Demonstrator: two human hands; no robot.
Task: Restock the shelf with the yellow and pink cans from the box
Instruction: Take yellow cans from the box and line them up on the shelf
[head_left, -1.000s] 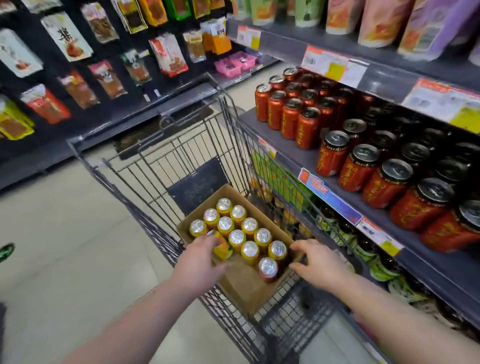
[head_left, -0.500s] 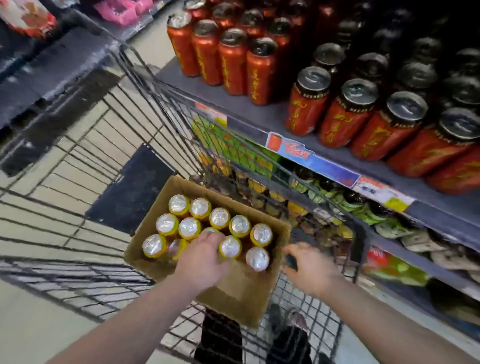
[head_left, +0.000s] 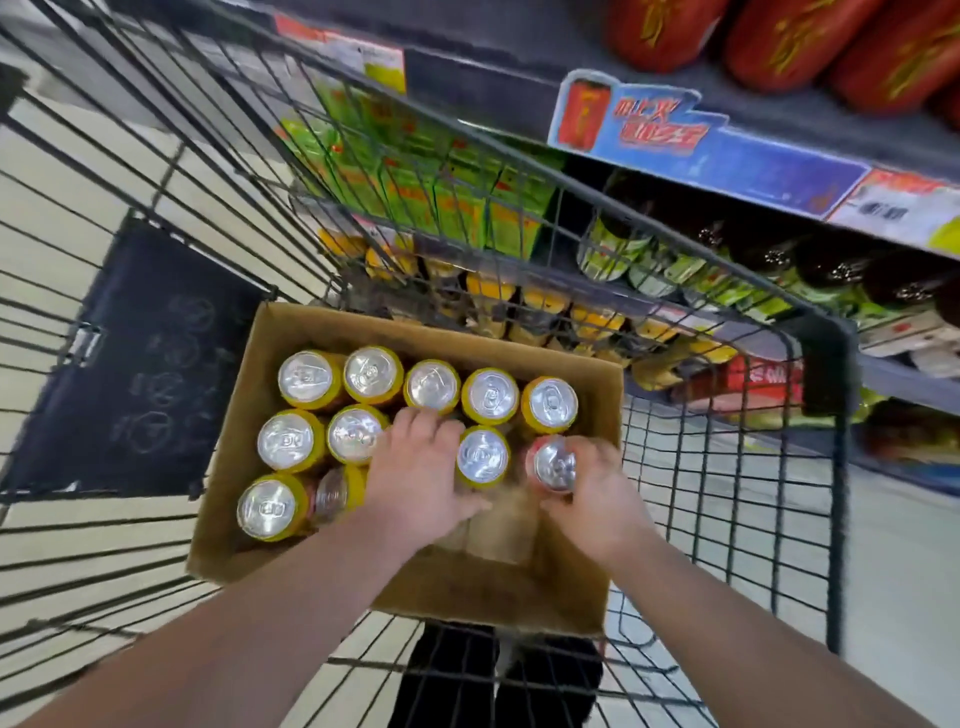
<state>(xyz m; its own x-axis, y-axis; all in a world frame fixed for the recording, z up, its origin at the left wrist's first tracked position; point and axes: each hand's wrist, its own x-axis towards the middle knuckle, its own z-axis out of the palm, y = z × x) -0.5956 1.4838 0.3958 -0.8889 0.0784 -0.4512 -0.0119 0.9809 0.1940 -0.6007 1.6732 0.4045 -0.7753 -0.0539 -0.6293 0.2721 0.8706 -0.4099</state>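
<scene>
A wire cart (head_left: 727, 467) stands between a person and a store shelf (head_left: 519, 78) of red cans (head_left: 779, 41) and green cartons (head_left: 467, 208), its mesh wall screening the lower rows. Inside the cart, a cardboard box (head_left: 322, 332) holds upright yellow cans (head_left: 306, 379). The left hand (head_left: 421, 478) lies curled over the middle of them, its hold hidden; the right hand (head_left: 592, 499) wraps its fingers around a pink can (head_left: 555, 464) at the box's near right

Left hand (head_left: 415, 483) covers whatever lies beneath it in the box (head_left: 467, 587); grip undetermined. Right hand (head_left: 597, 499) hides the pink can (head_left: 555, 462) body. Red cans (head_left: 789, 41) cut off at top edge. Shelf label (head_left: 654, 132) print blurred, illegible.
</scene>
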